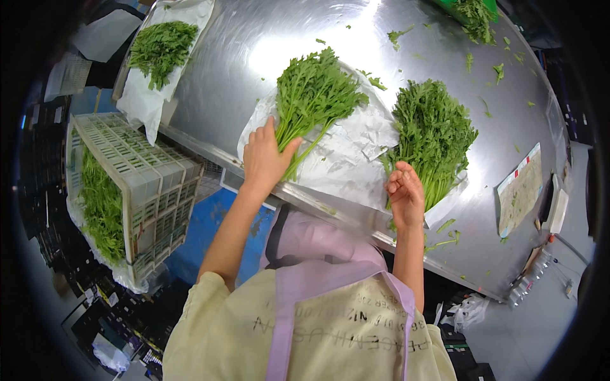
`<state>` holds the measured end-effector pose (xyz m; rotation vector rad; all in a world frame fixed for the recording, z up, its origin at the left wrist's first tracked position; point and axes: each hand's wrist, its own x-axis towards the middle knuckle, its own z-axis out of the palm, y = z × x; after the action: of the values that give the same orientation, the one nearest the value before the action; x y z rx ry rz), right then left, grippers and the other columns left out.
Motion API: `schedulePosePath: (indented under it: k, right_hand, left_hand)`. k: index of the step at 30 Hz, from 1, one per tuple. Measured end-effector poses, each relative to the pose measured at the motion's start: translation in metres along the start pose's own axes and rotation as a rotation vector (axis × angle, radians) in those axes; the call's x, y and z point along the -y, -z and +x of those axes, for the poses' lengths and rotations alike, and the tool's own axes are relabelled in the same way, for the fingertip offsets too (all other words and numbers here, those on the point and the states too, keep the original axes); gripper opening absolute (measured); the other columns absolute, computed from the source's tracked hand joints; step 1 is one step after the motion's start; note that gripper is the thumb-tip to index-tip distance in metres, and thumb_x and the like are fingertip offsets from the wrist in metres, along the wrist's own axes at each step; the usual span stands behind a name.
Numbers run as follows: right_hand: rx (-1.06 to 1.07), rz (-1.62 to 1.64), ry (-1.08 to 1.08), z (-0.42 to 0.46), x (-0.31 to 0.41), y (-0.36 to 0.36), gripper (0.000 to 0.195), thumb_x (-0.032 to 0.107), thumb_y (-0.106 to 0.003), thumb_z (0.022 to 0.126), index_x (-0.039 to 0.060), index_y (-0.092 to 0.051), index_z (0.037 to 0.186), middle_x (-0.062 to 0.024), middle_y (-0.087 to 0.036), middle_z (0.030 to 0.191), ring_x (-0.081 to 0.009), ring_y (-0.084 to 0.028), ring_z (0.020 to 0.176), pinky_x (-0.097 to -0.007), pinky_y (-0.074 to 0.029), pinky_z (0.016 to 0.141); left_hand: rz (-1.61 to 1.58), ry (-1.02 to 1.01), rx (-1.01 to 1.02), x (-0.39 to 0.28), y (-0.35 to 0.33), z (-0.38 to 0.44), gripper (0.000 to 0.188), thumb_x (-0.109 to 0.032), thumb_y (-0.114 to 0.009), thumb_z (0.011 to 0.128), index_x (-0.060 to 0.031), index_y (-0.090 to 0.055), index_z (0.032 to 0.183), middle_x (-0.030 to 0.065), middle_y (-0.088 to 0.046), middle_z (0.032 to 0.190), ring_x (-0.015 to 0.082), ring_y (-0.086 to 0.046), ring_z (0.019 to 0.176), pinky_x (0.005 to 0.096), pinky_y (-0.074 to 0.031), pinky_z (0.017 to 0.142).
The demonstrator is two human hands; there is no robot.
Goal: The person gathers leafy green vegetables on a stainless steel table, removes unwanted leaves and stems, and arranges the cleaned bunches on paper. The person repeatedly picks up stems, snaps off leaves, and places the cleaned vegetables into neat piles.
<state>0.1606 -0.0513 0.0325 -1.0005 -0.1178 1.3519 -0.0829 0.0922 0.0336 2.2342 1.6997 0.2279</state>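
A bunch of leafy greens (317, 90), probably garland chrysanthemum, lies across a crumpled sheet of white paper (343, 164) near the front of the steel table. My left hand (267, 155) is around its stems, thumb on the right side and fingers on the left. To the right is a fuller bunch of the same greens (431, 138), its stems towards me and white paper under it. Beside those stems hovers my right hand (406, 195), palm turned up and fingers curled. Whether a thin stem is between its fingers cannot be made out.
Another bunch (164, 50) rests on white paper at the far left. Below it, a plastic crate (157, 190) on its side holds more greens. Leaf scraps litter the steel table (214, 95). A flat printed packet (520, 193) and a white device (555, 205) lie at right.
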Motion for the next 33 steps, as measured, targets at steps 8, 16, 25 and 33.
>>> schedulePosePath:
  k: [8,16,25,33]
  right_hand:
    - [-0.035,-0.005,-0.019,0.001,-0.004,0.005,0.027,0.017,-0.055,0.085,0.0005,-0.052,0.106,-0.006,-0.054,0.078,-0.0108,-0.047,0.064,-0.0238,-0.04,0.066]
    - [-0.033,-0.043,-0.015,-0.001,-0.001,0.009,0.026,0.018,-0.054,0.086,0.0015,-0.052,0.106,-0.0039,-0.054,0.078,-0.0101,-0.047,0.065,-0.0231,-0.04,0.065]
    - [-0.107,-0.129,-0.012,-0.013,-0.002,0.019,0.024,0.016,-0.058,0.083,0.0019,-0.055,0.102,-0.0042,-0.056,0.078,-0.0101,-0.046,0.064,-0.0205,-0.038,0.061]
    - [-0.354,-1.478,0.338,-0.033,-0.002,0.015,0.018,0.019,-0.066,0.077,0.0037,-0.062,0.087,-0.0047,-0.061,0.067,-0.0156,-0.055,0.049,-0.0286,-0.042,0.046]
  left_hand:
    - [-0.558,0.266,0.079,0.042,0.012,-0.006,0.026,-0.021,-0.053,0.088,-0.0012,-0.061,0.103,0.0084,-0.066,0.088,0.0137,-0.061,0.081,0.0271,-0.047,0.073]
    - [-0.618,0.246,0.118,0.033,0.006,-0.015,0.022,-0.021,-0.065,0.078,-0.0041,-0.063,0.093,0.0095,-0.065,0.076,0.018,-0.062,0.067,0.0279,-0.048,0.061]
    - [-0.217,-0.235,-0.009,0.013,0.003,-0.022,0.079,-0.025,-0.073,0.07,-0.0055,-0.03,0.132,0.019,-0.03,0.134,0.0337,-0.03,0.125,0.0419,-0.029,0.101]
    - [0.017,-0.376,-0.149,0.005,-0.019,-0.028,0.078,-0.029,-0.072,0.071,-0.0041,-0.03,0.132,0.02,-0.027,0.136,0.0371,-0.025,0.126,0.0461,-0.025,0.102]
